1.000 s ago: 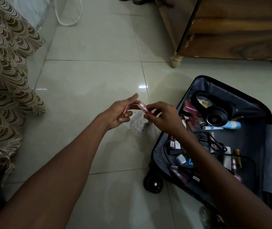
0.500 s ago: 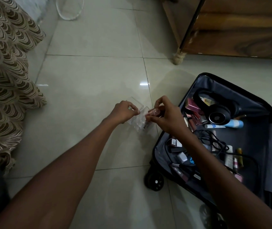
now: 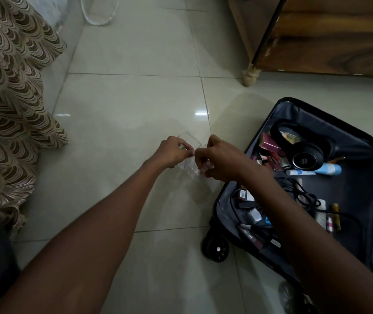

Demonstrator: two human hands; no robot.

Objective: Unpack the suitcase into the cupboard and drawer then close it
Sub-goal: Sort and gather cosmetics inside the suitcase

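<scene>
A black suitcase [image 3: 353,141] lies open on the tiled floor at the right. Inside it are black headphones [image 3: 305,152], a blue and white tube [image 3: 317,171], black cables [image 3: 299,191] and several small cosmetics. Just left of the suitcase, my left hand [image 3: 172,152] and my right hand [image 3: 219,159] meet above the floor. Both pinch a small clear plastic pouch [image 3: 189,165] that holds small items. The pouch's clear top edge [image 3: 192,139] sticks up between the hands. The wooden cupboard [image 3: 328,41] stands at the top right.
A patterned brown and cream fabric [image 3: 11,98] hangs down at the left. A white cord loop [image 3: 99,17] lies on the floor at the top. The cupboard's pale foot [image 3: 250,75] stands near the suitcase's far corner. The suitcase's wheel [image 3: 216,248] points toward me.
A second ago my right hand held a pink tube above the clear pouch. The tube has gone down into the pouch, and both hands now pinch its top together.
</scene>
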